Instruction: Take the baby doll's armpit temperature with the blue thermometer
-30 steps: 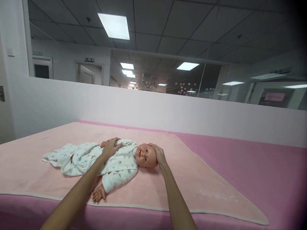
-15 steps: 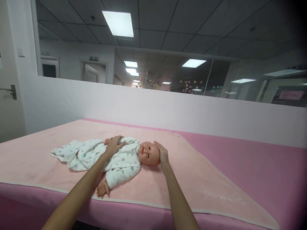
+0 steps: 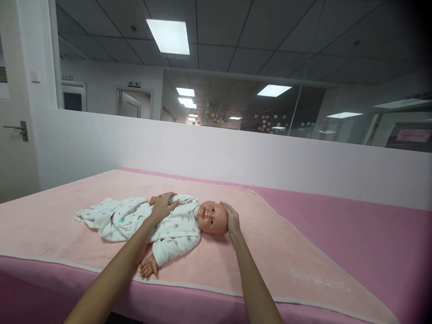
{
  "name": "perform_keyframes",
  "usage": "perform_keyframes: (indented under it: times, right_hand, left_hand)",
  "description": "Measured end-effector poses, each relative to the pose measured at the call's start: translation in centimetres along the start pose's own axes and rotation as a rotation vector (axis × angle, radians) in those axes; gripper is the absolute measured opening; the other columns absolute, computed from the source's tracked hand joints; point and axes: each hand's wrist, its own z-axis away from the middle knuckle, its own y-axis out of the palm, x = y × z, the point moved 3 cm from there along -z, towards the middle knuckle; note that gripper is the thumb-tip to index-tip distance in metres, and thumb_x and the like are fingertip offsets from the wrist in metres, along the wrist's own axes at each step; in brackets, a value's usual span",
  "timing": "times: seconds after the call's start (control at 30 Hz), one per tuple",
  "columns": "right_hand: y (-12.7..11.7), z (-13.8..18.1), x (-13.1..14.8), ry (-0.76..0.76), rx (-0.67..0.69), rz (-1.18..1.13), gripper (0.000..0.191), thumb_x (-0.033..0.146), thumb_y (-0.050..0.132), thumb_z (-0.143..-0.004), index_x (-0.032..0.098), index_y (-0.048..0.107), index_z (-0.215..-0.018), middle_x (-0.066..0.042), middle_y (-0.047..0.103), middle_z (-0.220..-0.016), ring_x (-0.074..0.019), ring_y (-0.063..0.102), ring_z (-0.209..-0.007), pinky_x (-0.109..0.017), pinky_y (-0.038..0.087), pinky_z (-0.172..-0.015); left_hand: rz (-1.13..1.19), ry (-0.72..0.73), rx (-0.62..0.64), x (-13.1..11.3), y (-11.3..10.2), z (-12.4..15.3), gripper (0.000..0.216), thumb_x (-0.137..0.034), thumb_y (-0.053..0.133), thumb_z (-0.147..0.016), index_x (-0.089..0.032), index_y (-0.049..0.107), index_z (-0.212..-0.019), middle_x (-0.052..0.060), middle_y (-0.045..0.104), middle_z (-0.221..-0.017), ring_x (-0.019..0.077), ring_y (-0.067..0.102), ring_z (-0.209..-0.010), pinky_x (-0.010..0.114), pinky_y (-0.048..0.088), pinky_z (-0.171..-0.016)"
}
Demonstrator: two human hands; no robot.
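A baby doll (image 3: 177,229) in a white printed outfit lies on its back on a peach-pink blanket (image 3: 270,252), its head (image 3: 214,219) towards the right. My left hand (image 3: 164,206) lies flat over the doll's belly, fingers stretched out and the thumb apart. Against the crown of the head rests my right hand (image 3: 231,219), its fingers extended along the curve and not closed round it. One doll hand (image 3: 148,266) shows palm up near the front edge of the blanket. The other doll hand (image 3: 153,200) peeks out beside my left wrist.
Under the blanket is a pink padded surface (image 3: 364,220), bare along its right side and front edge. A low white wall (image 3: 209,150) with a glass window above it runs behind. At the far left stands a door with a metal handle (image 3: 23,130).
The whole view has shifted slightly to the right and down. Both hands keep their places on the doll, which has not visibly moved on the blanket.
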Motion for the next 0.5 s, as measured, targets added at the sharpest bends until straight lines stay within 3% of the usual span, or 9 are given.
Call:
perform_keyframes:
  times: [0.13,0.3,0.5]
  right_hand:
    - [-0.17,-0.20,0.02,-0.046,-0.032,-0.002,0.036,0.038,0.061,-0.061,0.020,0.064,-0.092,-0.003,0.059,-0.115,-0.0211,0.052,-0.106,-0.030,0.045,-0.087]
    - [-0.13,-0.29,-0.30,-0.017,0.015,0.019,0.034,0.039,0.062,-0.061,0.016,0.066,-0.086,-0.007,0.063,-0.106,-0.0242,0.055,-0.101,-0.034,0.046,-0.086]
    - [-0.41,-0.44,-0.53,-0.068,-0.008,0.000,0.047,0.039,0.063,-0.062,0.020,0.061,-0.104,-0.003,0.058,-0.116,-0.0214,0.050,-0.110,-0.031,0.043,-0.091]
  left_hand:
    - [0.003,-0.010,0.005,0.00,0.01,0.03,0.032,-0.042,0.048,-0.077,-0.025,0.056,-0.102,0.001,0.062,-0.103,0.0234,0.052,-0.100,0.039,0.033,-0.092]
    - [0.003,-0.017,0.007,-0.05,-0.05,0.06,0.032,-0.043,0.047,-0.078,-0.025,0.056,-0.102,0.001,0.061,-0.105,0.0234,0.051,-0.101,0.038,0.033,-0.093]
    - [0.004,-0.032,0.017,-0.34,-0.23,0.11,0.032,-0.043,0.047,-0.078,-0.025,0.057,-0.102,0.002,0.061,-0.105,0.0235,0.051,-0.102,0.039,0.032,-0.093]
